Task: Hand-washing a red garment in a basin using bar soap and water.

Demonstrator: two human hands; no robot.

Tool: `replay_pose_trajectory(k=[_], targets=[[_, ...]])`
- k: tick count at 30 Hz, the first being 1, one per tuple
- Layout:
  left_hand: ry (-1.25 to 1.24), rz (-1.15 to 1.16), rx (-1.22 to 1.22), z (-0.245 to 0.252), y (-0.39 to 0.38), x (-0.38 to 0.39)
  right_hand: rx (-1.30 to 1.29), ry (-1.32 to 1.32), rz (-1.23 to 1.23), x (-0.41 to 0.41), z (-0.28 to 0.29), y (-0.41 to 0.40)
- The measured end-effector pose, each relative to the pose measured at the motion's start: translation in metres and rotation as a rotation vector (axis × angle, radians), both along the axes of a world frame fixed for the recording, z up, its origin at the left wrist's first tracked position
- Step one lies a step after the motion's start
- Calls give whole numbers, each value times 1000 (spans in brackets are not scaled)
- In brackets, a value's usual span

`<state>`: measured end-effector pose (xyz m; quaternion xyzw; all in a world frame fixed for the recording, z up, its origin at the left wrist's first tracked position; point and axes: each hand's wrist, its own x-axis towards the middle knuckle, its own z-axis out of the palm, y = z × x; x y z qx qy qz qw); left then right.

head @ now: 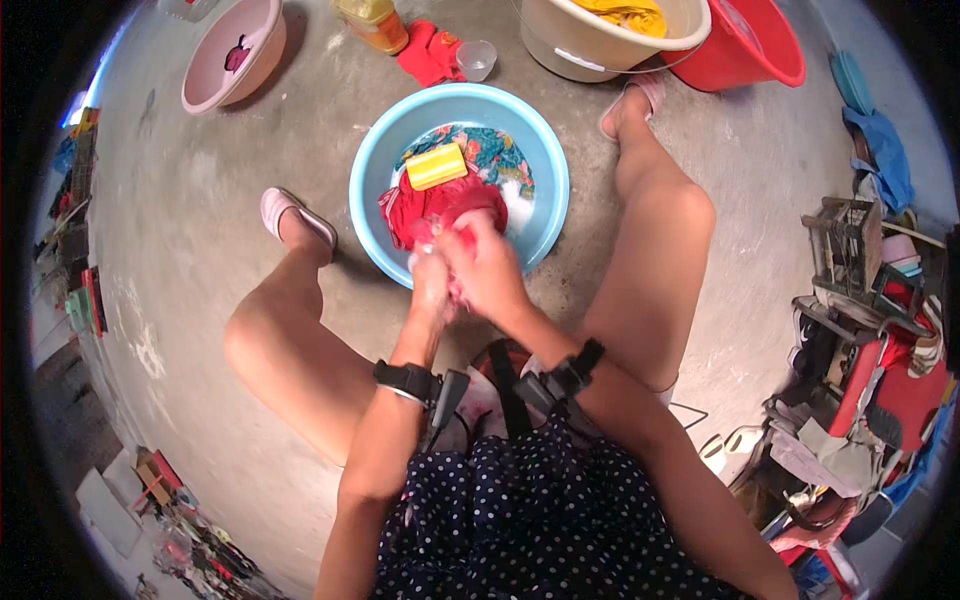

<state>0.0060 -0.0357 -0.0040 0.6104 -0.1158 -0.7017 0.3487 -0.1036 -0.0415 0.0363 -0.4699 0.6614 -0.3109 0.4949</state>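
Note:
My left hand [430, 277] and my right hand [484, 262] grip a wet red cloth [480, 201] between them. They are close together over the near rim of a light blue plastic basin [553, 225]. Motion blurs the fingers, and suds cling near the left knuckles. Part of the red cloth rests inside the basin. A yellow bar of soap [436, 166] lies on top of it. Beneath, at the far side, a teal floral cloth [487, 146] spreads in the basin, with white foam [517, 201] at its right.
Beyond the basin are a clear cup [476, 60], a red cloth [427, 56] and a yellow-orange container [375, 26]. A cream bucket [555, 45] holds yellow fabric [630, 15], beside a red bucket [772, 52]. A pink basin [199, 82] stands far left. Shoe-laden racks [847, 300] line the right.

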Motion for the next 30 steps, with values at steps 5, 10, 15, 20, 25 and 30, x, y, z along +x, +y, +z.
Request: replay_pose_trajectory(k=[5,10,15,20,25,30], targets=[[-39,141,-74,1,1,-26,-136,214,-4,-3,-11,-2],[130,131,-137,16,-5,-37,58,39,-187,-22,-61,-31],[1,85,-210,12,-11,-22,299,-610,-304,-17,-46,-20],[352,213,-235,16,-22,5,306,-568,-166,-34,-31,-24],[352,276,-321,10,-26,31,85,-473,-499,-54,-47,-25],[607,257,-282,17,-22,33,-190,-393,-287,-23,-30,-11]])
